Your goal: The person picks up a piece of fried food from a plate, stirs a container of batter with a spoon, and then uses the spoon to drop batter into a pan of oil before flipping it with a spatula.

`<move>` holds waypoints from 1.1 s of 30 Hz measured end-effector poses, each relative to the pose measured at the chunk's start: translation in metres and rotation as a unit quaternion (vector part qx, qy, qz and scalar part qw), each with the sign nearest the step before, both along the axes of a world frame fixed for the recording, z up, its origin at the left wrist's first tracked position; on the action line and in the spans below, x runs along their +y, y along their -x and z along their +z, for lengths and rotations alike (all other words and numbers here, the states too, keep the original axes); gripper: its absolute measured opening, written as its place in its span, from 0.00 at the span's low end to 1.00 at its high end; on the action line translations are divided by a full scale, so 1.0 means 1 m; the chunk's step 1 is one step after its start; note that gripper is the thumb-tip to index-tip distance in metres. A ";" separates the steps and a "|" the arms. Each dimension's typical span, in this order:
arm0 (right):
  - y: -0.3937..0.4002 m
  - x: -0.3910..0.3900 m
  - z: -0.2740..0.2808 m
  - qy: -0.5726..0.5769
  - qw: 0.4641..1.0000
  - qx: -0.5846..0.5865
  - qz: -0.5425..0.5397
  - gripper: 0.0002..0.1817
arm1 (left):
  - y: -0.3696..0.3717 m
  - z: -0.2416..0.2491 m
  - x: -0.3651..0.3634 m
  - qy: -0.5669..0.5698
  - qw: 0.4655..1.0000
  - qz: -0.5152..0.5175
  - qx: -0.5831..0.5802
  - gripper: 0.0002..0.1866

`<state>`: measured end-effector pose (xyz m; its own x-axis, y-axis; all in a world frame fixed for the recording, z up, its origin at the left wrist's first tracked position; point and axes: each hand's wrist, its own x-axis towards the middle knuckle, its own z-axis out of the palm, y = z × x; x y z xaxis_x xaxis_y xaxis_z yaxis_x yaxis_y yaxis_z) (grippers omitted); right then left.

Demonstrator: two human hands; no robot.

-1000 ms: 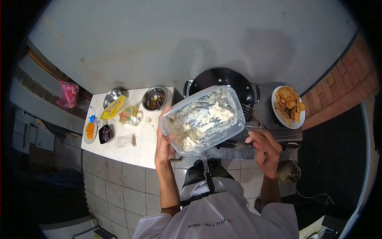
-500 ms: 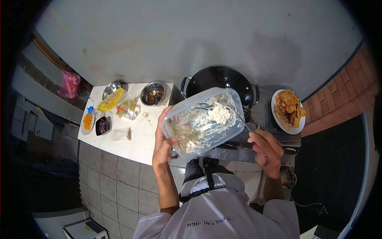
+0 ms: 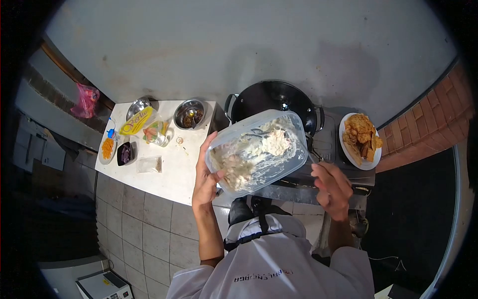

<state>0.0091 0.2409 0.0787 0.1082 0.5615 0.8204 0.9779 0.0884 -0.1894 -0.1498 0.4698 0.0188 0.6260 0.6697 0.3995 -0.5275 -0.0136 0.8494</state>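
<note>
My left hand (image 3: 205,184) grips the near left side of a clear plastic container (image 3: 239,131), its thumb over the rim. The container is tilted, and a thick whitish batter (image 3: 275,143) with small bits in it smears its bottom and walls. To the right of the container, my right hand (image 3: 332,188) is closed around the thin handle of a metal utensil (image 3: 311,157); its head cannot be made out. Behind the container sits a black wok (image 3: 274,95) on the stove, partly covered by it.
A white plate (image 3: 343,130) of fried food (image 3: 362,130) stands right of the wok. On the white table (image 3: 174,172) at left are metal bowls (image 3: 189,105), a yellow packet (image 3: 137,122), a dark bowl (image 3: 125,154), a plate of orange pieces (image 3: 107,148) and a small clear bag (image 3: 149,164).
The utensil has moved out of the batter toward the container's right rim, and less of it shows. My right hand has shifted only slightly; my left hand and the container stay nearly still.
</note>
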 end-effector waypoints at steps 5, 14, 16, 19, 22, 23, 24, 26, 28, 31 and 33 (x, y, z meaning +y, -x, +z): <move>0.012 -0.006 0.002 -0.049 0.995 0.079 0.037 0.26 | 0.000 -0.008 0.002 0.013 1.000 -0.001 -0.004 0.50; 0.025 0.028 -0.025 0.012 0.977 0.145 0.157 0.22 | 0.002 -0.018 -0.001 0.048 0.997 0.006 -0.053 0.54; 0.029 0.030 -0.026 0.037 0.973 0.138 0.179 0.22 | 0.003 -0.019 -0.002 0.055 0.996 0.000 -0.065 0.55; 0.027 0.022 -0.029 0.091 0.969 0.088 0.214 0.23 | 0.003 -0.019 -0.007 0.065 0.996 0.011 -0.064 0.56; 0.026 0.013 -0.018 0.105 0.971 0.052 0.208 0.23 | 0.003 -0.021 -0.008 0.084 0.994 0.007 -0.073 0.57; 0.025 0.009 -0.016 0.093 0.974 0.064 0.194 0.22 | 0.004 -0.020 -0.010 0.088 0.993 0.012 -0.076 0.57; 0.025 0.005 -0.016 0.080 0.978 0.075 0.180 0.22 | 0.005 -0.020 -0.012 0.091 0.993 0.016 -0.080 0.57; 0.025 -0.001 -0.028 0.066 0.985 0.057 0.150 0.21 | 0.007 -0.024 -0.017 0.080 0.993 0.029 -0.088 0.57; 0.027 -0.003 -0.041 0.059 0.993 0.065 0.076 0.17 | 0.007 -0.029 -0.020 0.068 0.992 0.041 -0.097 0.57; 0.039 0.005 -0.051 0.017 0.984 0.152 0.091 0.09 | 0.004 -0.031 -0.025 0.022 0.993 0.072 -0.089 0.55; 0.056 0.012 -0.058 0.002 0.974 0.212 0.081 0.08 | 0.002 -0.034 -0.026 0.022 0.993 0.071 -0.094 0.54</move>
